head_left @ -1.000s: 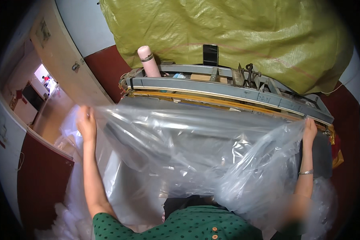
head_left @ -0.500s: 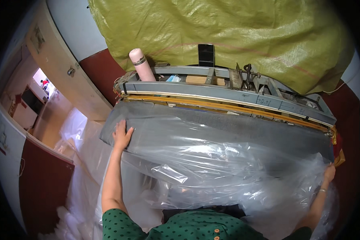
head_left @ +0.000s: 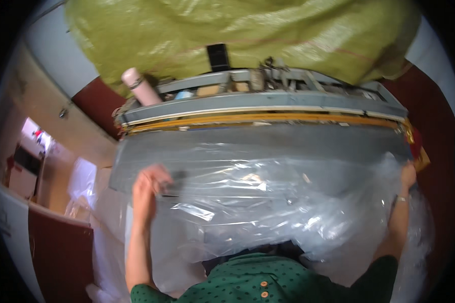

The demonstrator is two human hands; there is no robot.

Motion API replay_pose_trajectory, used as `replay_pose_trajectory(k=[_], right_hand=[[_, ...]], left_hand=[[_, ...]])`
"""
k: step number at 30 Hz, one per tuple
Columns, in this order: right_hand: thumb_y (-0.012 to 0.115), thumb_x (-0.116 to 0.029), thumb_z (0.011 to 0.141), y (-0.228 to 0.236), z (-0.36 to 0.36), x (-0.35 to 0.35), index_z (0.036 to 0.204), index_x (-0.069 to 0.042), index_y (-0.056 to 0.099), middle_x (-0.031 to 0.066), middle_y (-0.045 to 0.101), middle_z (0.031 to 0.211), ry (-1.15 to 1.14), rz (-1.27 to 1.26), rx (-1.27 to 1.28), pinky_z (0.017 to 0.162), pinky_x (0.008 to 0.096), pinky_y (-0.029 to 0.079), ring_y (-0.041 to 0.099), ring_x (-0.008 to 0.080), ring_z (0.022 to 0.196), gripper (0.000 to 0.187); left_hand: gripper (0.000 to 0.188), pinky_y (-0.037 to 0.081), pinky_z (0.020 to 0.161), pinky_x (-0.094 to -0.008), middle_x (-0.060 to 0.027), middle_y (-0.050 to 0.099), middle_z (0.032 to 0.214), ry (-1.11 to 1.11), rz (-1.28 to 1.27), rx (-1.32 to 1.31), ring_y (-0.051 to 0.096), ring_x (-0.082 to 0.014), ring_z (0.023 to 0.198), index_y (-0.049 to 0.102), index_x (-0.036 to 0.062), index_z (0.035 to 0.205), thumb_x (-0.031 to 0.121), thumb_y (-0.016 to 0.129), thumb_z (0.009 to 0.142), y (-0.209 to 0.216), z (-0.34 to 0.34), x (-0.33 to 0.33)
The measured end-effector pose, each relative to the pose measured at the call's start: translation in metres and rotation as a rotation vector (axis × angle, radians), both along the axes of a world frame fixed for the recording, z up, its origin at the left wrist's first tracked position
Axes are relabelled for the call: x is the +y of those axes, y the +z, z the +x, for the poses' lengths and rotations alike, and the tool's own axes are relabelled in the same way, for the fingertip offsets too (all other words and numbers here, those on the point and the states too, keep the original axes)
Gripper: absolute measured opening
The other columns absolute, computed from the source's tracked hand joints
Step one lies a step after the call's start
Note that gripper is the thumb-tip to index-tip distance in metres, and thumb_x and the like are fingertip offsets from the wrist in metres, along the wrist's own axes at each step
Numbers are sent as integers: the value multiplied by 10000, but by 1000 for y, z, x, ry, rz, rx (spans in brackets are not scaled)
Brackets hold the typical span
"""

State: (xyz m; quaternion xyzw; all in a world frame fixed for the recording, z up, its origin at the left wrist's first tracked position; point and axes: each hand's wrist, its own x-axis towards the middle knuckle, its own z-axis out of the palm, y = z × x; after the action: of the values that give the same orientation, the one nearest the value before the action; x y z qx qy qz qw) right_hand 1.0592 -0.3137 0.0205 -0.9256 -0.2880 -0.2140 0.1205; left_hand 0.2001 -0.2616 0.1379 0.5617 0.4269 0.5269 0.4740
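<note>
A sheet of clear plastic film point(head_left: 288, 202) lies wrinkled and shiny across the grey work surface point(head_left: 268, 141) and hangs down over its near edge. Above the left part of the surface is my left hand point(head_left: 149, 184), lifted and bent at the wrist; motion smears its fingers, so I cannot tell whether they hold anything. At the far right end, my right hand point(head_left: 408, 175) has its fingers closed on the side edge of the film, beside the corner of the surface. Its fingertips are partly hidden.
Behind the surface runs a grey metal frame point(head_left: 268, 103) with an orange strip point(head_left: 268, 118) below. A pink bottle point(head_left: 140, 87) leans in it, near a metal clamp point(head_left: 270, 73). A yellow-green tarp point(head_left: 187, 30) hangs behind. At left is a door point(head_left: 60, 96); more film lies beneath.
My left hand has lifted off the surface and drawn nearer, its spread fingers now bent. My right hand stays at the right edge. The whole view has shifted and tilted slightly.
</note>
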Motion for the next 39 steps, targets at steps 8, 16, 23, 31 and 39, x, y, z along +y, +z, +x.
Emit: replay_pose_trajectory(k=[8,16,23,31,39], right_hand=[[360,-329,911,31,-63,18,926,-33,555,216,616,883,7,68,53,718,488,451,590,387,855,355],[367,-313,912,31,-65,20,896,-42,553,197,621,841,41,106,43,690,473,451,596,378,815,330],[393,-318,906,39,-75,12,844,-68,547,161,611,709,201,91,107,635,471,434,592,365,716,300],[384,-317,911,34,-68,18,900,-56,550,217,605,864,155,102,109,690,489,429,563,405,853,310],[356,-364,926,23,-50,14,849,-50,512,166,582,684,262,126,138,606,473,409,565,385,701,359]], left_hand=[[357,423,861,-301,-129,596,1056,-971,-562,398,550,-203,991,510,-19,1158,226,516,898,-106,240,-116],[199,477,699,-360,-102,627,796,-558,-464,-29,614,-240,750,649,55,899,207,533,846,-106,200,-103],[401,512,686,-378,-112,604,904,-242,71,-669,606,-240,784,509,46,981,401,600,817,35,130,-88],[437,408,895,-362,-135,595,1028,-496,-530,555,535,-256,1002,551,46,1108,237,688,740,-67,165,-137],[114,261,452,-172,70,385,551,470,153,594,347,-19,490,535,35,821,-9,616,753,73,-26,-59]])
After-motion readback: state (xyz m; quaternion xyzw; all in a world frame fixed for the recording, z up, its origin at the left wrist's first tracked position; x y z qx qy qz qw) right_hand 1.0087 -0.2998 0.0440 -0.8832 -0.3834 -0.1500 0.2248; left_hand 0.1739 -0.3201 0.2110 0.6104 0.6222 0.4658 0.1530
